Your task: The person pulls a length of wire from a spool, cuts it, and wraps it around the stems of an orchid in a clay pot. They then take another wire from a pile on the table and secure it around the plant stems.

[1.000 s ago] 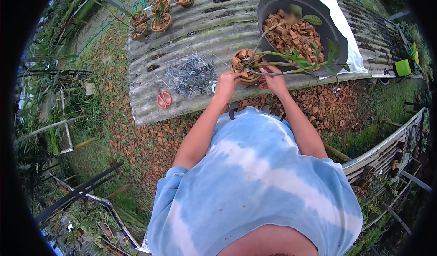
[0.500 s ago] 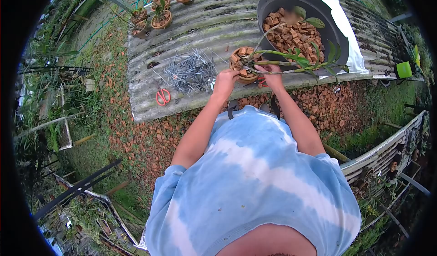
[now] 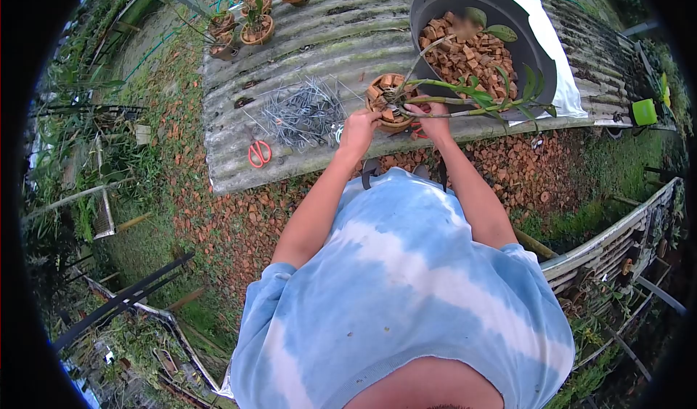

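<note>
A clay pot (image 3: 393, 125) filled with brick-coloured chunks stands near the front edge of the corrugated sheet. From it a leafy orchid plant (image 3: 501, 106) leans to the right, its long stems reaching over a big dark tub. My left hand (image 3: 359, 131) is closed at the pot's left rim, fingertips over the edge. On the other side, my right hand (image 3: 434, 120) is closed around the base of the stems; its fingertips are partly hidden behind them. Red-handled scissors (image 3: 417, 131) lie partly hidden between the pot and my right hand.
The dark tub (image 3: 543, 67) holds more brown chunks (image 3: 465, 53) and rests by a white sheet (image 3: 559, 60). Left of the pot lie a heap of metal wires (image 3: 305, 112) and red-handled scissors (image 3: 259, 153). Several small potted plants (image 3: 257, 30) stand at the far left.
The hands keep nearly the same places at the pot. The chunks and stem base in the pot look slightly shifted; little else differs.
</note>
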The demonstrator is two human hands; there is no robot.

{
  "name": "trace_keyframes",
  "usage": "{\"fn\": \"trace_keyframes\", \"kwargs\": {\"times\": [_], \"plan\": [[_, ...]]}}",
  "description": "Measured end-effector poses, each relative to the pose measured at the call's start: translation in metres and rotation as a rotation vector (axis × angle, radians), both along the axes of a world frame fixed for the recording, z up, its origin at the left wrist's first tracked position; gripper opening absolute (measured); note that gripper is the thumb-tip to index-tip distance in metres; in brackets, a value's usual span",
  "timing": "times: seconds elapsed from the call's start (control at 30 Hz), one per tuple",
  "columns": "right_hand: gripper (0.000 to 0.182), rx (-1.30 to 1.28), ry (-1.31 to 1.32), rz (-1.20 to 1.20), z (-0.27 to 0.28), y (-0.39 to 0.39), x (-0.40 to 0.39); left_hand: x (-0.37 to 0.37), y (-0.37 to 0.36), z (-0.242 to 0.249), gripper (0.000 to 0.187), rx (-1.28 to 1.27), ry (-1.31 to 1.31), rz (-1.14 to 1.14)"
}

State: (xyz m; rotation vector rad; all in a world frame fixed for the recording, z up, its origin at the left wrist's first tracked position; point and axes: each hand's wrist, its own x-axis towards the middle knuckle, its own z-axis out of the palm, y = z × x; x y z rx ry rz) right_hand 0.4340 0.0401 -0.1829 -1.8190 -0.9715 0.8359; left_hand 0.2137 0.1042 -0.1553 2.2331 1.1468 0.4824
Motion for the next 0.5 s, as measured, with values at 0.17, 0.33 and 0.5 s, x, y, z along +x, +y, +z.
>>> {"fn": "trace_keyframes", "kwargs": {"times": [0.17,0.33,0.5], "plan": [[0.028,0.0,0.028,0.022,0.004,0.0,0.002,-0.001,0.0,-0.003,0.025,0.02,-0.007,-0.009],[0.024,0.045,0.236,0.02,-0.025,-0.002,0.012,-0.001,0.0,0.0,0.025,0.022,-0.004,-0.014],[0.028,0.11,0.491,-0.079,-0.022,-0.009,0.007,-0.001,0.0,0.0,0.026,0.021,-0.016,-0.018]]}}
